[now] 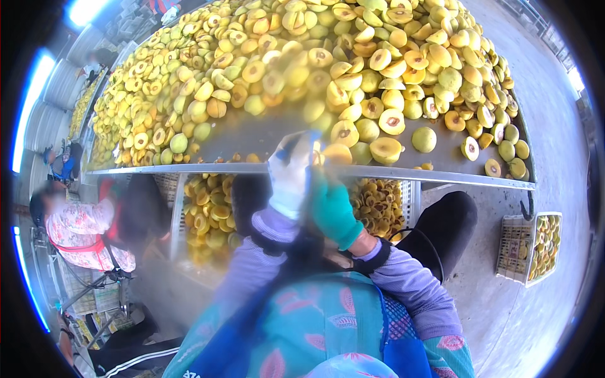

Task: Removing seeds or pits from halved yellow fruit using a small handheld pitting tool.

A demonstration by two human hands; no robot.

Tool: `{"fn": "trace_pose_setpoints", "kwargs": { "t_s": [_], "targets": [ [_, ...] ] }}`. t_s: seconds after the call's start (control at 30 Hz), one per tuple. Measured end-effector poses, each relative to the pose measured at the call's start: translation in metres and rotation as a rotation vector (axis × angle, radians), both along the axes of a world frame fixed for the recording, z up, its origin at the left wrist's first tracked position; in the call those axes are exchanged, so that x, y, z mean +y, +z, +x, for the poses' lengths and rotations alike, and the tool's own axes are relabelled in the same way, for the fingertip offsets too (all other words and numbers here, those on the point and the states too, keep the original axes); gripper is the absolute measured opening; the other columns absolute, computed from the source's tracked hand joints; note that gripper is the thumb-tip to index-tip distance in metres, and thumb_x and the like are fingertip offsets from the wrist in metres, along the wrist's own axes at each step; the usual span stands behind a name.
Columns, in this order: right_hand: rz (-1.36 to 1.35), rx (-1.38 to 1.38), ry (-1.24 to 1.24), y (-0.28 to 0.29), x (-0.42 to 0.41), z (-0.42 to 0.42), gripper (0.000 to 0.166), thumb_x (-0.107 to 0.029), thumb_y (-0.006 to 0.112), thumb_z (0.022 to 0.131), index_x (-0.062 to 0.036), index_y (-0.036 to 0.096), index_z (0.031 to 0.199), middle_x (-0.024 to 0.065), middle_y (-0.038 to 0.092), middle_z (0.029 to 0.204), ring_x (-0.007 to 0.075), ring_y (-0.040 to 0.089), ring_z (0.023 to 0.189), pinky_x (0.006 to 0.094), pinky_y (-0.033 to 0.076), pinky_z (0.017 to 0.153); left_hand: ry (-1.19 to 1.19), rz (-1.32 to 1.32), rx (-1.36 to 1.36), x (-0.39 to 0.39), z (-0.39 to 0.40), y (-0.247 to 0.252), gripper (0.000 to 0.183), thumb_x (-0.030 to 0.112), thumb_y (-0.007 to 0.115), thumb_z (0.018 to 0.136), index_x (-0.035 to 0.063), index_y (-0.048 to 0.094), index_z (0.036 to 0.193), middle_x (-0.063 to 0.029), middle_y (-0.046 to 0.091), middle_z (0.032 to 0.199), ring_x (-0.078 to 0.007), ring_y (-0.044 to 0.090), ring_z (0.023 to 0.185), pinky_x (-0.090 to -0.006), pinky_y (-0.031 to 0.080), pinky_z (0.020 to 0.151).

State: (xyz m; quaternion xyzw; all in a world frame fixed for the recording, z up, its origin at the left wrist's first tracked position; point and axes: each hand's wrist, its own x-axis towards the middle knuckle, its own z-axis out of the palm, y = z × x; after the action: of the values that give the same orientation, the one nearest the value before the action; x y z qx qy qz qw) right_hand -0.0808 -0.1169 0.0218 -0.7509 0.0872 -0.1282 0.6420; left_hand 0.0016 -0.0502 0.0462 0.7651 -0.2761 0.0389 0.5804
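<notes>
My left hand [289, 163], in a white glove with blue patches, is raised at the near rim of a metal table [236, 137]. Its fingers curl around a small yellow-orange fruit piece [318, 153], blurred in the picture. Just below and right, my right hand [333, 208] in a teal glove is closed up against the left one. Blur hides its fingertips and whatever they may hold. Beside the fingers lies a halved yellow stone fruit [338, 153]. Beyond them a large heap of halved fruit [392, 120], probably peaches, covers much of the table, many halves showing brown pits or hollows.
Under the table, white plastic crates hold fruit halves [210, 208] on the left and darker cut pieces [378, 203] on the right. Another fruit-filled crate [513, 250] stands on the concrete floor at right. A person [85, 222] in a flowered top sits at left.
</notes>
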Motion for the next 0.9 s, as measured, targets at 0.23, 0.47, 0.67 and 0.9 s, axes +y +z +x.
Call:
{"fn": "trace_pose_setpoints", "kwargs": {
  "t_s": [0.23, 0.47, 0.67, 0.9],
  "targets": [
    [-0.029, 0.018, -0.071, -0.023, 0.013, 0.001, 0.029, 0.0, 0.048, 0.086, 0.0032, 0.049, 0.115, 0.021, 0.055, 0.091, 0.032, 0.055, 0.071, 0.0368, 0.045, 0.057, -0.044, 0.267, -0.161, -0.002, 0.005, 0.008, 0.022, 0.008, 0.055, 0.077, 0.0023, 0.063, 0.096, -0.0095, 0.062, 0.082, -0.0158, 0.062, 0.07, -0.027, 0.049, 0.062],
    [-1.002, -0.411, -0.326, -0.031, 0.003, 0.003, 0.026, -0.01, 0.048, 0.088, 0.006, 0.054, 0.108, 0.0098, 0.057, 0.082, 0.018, 0.055, 0.067, 0.0289, 0.045, 0.056, -0.109, 0.251, -0.151, -0.003, 0.01, 0.005, 0.025, 0.01, 0.061, 0.07, 0.0084, 0.061, 0.094, -0.0112, 0.059, 0.087, -0.0293, 0.06, 0.074, -0.0368, 0.049, 0.064],
    [-0.133, 0.026, 0.056, -0.009, -0.008, -0.003, 0.041, -0.006, 0.053, 0.075, 0.0157, 0.049, 0.11, 0.0207, 0.056, 0.1, 0.0316, 0.056, 0.088, 0.0364, 0.047, 0.069, -0.021, 0.209, -0.268, -0.004, 0.0, 0.007, 0.023, 0.01, 0.06, 0.076, 0.0037, 0.062, 0.098, -0.008, 0.063, 0.086, -0.0216, 0.062, 0.079, -0.0294, 0.05, 0.069],
    [0.626, 0.275, 0.01, 0.021, -0.007, -0.006, 0.034, -0.012, 0.054, 0.083, 0.0068, 0.052, 0.111, 0.0043, 0.058, 0.092, 0.0166, 0.058, 0.079, 0.0303, 0.047, 0.063, -0.039, 0.32, -0.516, -0.003, 0.009, 0.011, 0.028, 0.008, 0.063, 0.073, 0.005, 0.062, 0.101, -0.0103, 0.062, 0.092, -0.0241, 0.062, 0.083, -0.0306, 0.05, 0.073]
  ]
}}
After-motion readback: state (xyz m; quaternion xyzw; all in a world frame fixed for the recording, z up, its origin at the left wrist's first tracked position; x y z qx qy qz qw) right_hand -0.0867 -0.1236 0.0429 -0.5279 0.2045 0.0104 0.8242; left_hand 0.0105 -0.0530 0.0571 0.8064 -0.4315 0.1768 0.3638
